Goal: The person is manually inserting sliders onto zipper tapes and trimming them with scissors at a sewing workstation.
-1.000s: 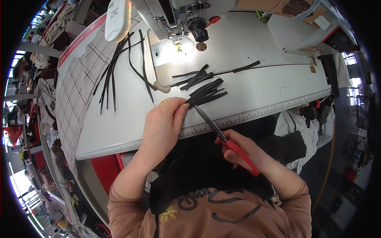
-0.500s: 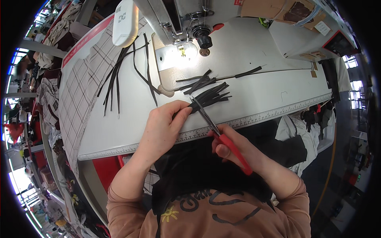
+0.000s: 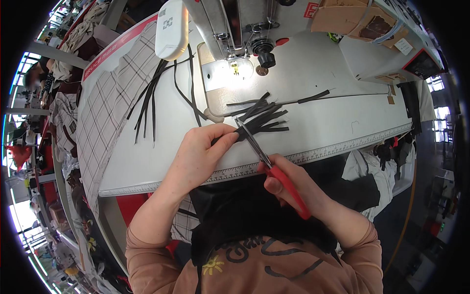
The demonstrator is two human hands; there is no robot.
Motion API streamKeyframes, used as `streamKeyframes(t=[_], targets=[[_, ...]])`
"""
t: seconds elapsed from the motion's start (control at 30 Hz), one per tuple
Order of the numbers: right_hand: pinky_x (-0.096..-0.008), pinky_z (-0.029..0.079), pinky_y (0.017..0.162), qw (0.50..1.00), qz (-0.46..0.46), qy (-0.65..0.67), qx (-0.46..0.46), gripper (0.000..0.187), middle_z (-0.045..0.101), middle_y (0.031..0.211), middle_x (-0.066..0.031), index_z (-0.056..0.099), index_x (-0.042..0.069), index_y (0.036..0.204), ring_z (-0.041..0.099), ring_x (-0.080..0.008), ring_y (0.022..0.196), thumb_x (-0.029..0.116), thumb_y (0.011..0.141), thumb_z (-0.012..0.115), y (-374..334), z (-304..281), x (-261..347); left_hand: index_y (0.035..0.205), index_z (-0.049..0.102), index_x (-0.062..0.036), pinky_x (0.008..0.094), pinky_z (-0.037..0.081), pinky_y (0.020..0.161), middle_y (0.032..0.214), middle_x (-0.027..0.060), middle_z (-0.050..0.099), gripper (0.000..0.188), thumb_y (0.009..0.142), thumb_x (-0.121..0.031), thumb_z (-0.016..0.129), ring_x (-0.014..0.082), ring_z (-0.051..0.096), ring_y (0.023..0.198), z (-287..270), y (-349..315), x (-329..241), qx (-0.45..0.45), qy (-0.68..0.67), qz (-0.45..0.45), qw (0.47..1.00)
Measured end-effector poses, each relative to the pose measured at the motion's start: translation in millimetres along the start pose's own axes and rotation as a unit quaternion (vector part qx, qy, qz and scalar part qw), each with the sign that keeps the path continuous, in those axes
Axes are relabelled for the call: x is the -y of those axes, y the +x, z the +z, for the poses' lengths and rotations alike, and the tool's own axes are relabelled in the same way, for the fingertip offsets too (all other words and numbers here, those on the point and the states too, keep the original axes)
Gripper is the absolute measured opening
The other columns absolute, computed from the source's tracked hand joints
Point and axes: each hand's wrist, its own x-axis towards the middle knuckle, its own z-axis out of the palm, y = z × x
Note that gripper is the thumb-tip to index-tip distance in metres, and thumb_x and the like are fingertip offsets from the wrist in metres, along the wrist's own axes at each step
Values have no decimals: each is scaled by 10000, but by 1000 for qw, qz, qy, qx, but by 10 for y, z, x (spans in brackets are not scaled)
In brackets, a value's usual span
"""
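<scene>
Here, scissors (image 3: pixel 264 159) cross black strips (image 3: pixel 258 121) — red band (image 3: pixel 118 46) bears lettering.

This is a sewing workshop, shown by a grey metal sewing machine (image 3: pixel 230 22) with a lit needle area, standing at a white tabletop (image 3: pixel 142 164) edged with a white measuring strip (image 3: pixel 313 155). In front of the machine are narrow black fabric strips (image 3: pixel 259 120), and to its left lies a pale plaid cloth (image 3: pixel 112 93). Farther left of the machine are rumpled heaps of plaid and plain cloth (image 3: pixel 64 117), while a brown cardboard box (image 3: pixel 338 18) sits to its right.
</scene>
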Motion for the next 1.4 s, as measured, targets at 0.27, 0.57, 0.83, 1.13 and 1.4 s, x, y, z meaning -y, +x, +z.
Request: streamKeyframes(t=[0.27,0.57,0.83,1.13,1.4], targets=[[-208,388,436,998,60,-1,5,461,461,632,9,495,24,1039,446,-59,478,457,893,557,80,13,105,928,637,30,271,410,535,591,95,545,189,864,-139,584,111,460,540,-31,60,83,-8,5,-10,1000],[-192,356,396,996,17,76,-33,564,458,618,16,502,16,1060,426,-52,437,526,838,595,-90,-75,89,952,638,23,270,421,576,646,106,573,180,868,-125,577,114,480,581,-93,121,50,-28,-42,-29,998],[-182,282,352,971,-8,127,-201,614,452,584,-5,468,-20,1090,384,-61,375,530,844,586,-464,-320,24,914,663,-62,342,399,670,746,58,581,119,816,-120,630,242,552,723,355,385,-152,-77,178,247,949],[-177,288,358,968,-13,137,-207,676,449,580,-5,459,-17,1102,392,-55,381,582,816,584,-546,-417,-113,971,671,-81,319,356,720,834,22,562,222,751,-106,687,193,507,777,664,446,21,-158,277,350,881],[-174,296,367,971,-23,109,-211,697,450,578,1,469,-13,1101,405,-51,389,604,799,587,-558,-439,-96,961,677,-87,336,370,731,949,18,597,229,750,-172,703,201,533,867,174,391,-101,-172,276,296,898]])
